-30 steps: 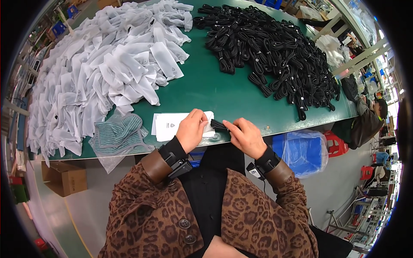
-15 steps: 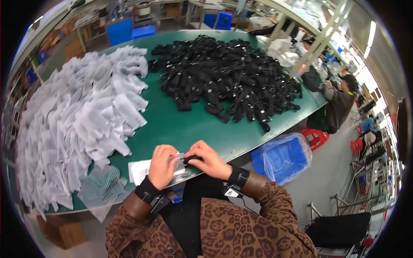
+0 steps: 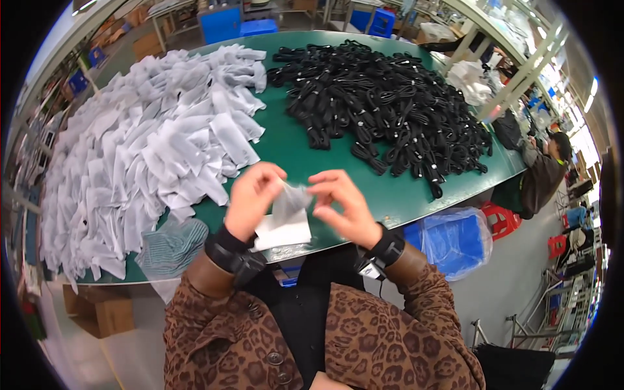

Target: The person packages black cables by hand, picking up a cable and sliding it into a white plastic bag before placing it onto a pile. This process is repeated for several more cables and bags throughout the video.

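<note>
A small translucent bag (image 3: 290, 200) hangs above the table's near edge. My left hand (image 3: 252, 198) is closed, pinching the bag's upper left corner between thumb and fingers. My right hand (image 3: 344, 207) is at the bag's right side, its fingertips at the edge and its thumb apart from them. The bag looks greyer toward its top, but what is inside cannot be made out. Beneath it lies a stack of white paper (image 3: 286, 233) on the green table (image 3: 273, 146).
A large heap of filled whitish bags (image 3: 149, 143) covers the table's left. Coiled black cables (image 3: 383, 104) are piled at the far right. Flat translucent bags (image 3: 172, 247) lie at the near left edge. A lined blue bin (image 3: 448, 240) stands right, near a seated person (image 3: 543, 172).
The black cable in my right hand no longer shows. My hands have moved up and apart, with the bag raised between them. The view has shifted, so the table appears further right.
</note>
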Demonstrator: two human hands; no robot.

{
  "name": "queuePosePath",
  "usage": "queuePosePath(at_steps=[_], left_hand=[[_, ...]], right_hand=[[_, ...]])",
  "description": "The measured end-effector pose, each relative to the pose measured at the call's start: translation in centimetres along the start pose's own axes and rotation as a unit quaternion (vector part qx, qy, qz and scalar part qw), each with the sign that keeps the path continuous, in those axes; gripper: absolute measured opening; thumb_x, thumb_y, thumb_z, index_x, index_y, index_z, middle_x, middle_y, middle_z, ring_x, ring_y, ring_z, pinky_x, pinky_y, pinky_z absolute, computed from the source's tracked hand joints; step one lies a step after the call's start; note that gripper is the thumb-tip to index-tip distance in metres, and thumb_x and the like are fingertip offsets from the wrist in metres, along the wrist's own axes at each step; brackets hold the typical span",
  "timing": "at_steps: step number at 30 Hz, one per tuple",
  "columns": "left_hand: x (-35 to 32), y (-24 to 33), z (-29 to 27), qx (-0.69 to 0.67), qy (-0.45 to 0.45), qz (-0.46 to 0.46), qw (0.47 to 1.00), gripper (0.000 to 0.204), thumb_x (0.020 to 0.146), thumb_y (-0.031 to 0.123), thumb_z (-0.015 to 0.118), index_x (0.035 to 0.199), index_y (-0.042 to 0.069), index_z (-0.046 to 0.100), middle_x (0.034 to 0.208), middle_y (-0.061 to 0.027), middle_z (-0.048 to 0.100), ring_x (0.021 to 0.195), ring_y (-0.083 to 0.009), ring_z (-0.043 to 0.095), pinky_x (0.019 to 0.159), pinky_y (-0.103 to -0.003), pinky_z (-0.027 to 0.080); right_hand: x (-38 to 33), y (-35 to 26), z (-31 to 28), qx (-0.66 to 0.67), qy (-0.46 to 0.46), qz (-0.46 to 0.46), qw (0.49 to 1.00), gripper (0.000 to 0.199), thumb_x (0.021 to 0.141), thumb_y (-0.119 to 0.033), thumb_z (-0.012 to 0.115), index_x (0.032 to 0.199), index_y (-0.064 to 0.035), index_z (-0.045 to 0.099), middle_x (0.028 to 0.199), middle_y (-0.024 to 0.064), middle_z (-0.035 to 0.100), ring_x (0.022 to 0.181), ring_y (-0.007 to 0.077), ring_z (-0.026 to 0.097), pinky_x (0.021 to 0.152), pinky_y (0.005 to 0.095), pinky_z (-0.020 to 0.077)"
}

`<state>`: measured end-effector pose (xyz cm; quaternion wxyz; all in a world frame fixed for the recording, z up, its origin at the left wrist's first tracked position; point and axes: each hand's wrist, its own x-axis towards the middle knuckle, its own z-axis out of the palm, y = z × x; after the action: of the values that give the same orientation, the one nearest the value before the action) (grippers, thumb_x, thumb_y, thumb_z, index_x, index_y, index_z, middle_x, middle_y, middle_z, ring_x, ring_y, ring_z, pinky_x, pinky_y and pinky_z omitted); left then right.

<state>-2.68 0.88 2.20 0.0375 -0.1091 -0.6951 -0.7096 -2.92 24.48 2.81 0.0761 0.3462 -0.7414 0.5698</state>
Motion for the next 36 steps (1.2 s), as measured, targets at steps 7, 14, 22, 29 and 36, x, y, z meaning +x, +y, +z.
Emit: queuePosePath(at_steps=[7, 14, 22, 29, 36], left_hand=[[1.3, 3.4, -9.0, 0.22, 0.278, 0.173, 0.919, 0.017, 0.093, 0.013, 0.064, 0.106, 0.001, 0.061, 0.096, -0.0024, 0.06, 0.078, -0.0148, 0.057, 0.074, -0.027, 0.047], [-4.2, -4.1, 0.4, 0.321, -0.044, 0.155, 0.933, 0.02, 0.082, 0.008, 0.073, 0.098, 0.005, 0.062, 0.096, -0.0115, 0.057, 0.085, -0.0287, 0.06, 0.074, -0.036, 0.05], [-5.5, -7.3, 4.0, 0.409, -0.064, 0.142, 0.899, 0.015, 0.084, 0.012, 0.073, 0.089, 0.004, 0.061, 0.086, -0.0101, 0.054, 0.08, -0.031, 0.06, 0.069, -0.041, 0.05], [-5.7, -7.3, 4.1, 0.381, -0.03, 0.085, 0.92, 0.01, 0.088, 0.011, 0.068, 0.088, 0.003, 0.061, 0.085, -0.0112, 0.058, 0.077, -0.031, 0.061, 0.068, -0.039, 0.05], [-5.5, -6.1, 3.9, 0.258, -0.013, -0.015, 0.966, 0.004, 0.089, 0.003, 0.063, 0.088, 0.001, 0.06, 0.084, -0.0125, 0.06, 0.074, -0.028, 0.061, 0.068, -0.033, 0.049]], right_hand=[[-0.6, 11.4, -8.3, -0.56, 0.102, -0.006, 0.822, 0.04, 0.083, -0.012, 0.072, 0.12, -0.0055, 0.059, 0.106, 0.0155, 0.06, 0.086, 0.0344, 0.062, 0.074, 0.0419, 0.0535], [-2.2, 11.9, -7.2, -0.522, -0.019, 0.098, 0.847, 0.037, 0.084, -0.01, 0.068, 0.119, -0.0016, 0.057, 0.098, 0.0183, 0.063, 0.089, 0.0386, 0.063, 0.076, 0.045, 0.053], [-4.9, 6.0, -1.8, -0.273, -0.052, 0.096, 0.956, 0.028, 0.09, -0.006, 0.059, 0.117, 0.0011, 0.059, 0.099, 0.019, 0.064, 0.087, 0.0356, 0.065, 0.076, 0.0404, 0.0515], [-5.4, 2.0, -0.8, -0.151, -0.062, 0.129, 0.978, 0.029, 0.09, -0.002, 0.057, 0.119, 0.0001, 0.062, 0.094, 0.0151, 0.061, 0.083, 0.0313, 0.063, 0.074, 0.0359, 0.0507], [-6.3, 1.5, -0.9, -0.248, -0.052, 0.016, 0.967, 0.037, 0.083, 0.003, 0.063, 0.12, -0.003, 0.064, 0.093, 0.0116, 0.057, 0.078, 0.0294, 0.059, 0.073, 0.0364, 0.0506]])
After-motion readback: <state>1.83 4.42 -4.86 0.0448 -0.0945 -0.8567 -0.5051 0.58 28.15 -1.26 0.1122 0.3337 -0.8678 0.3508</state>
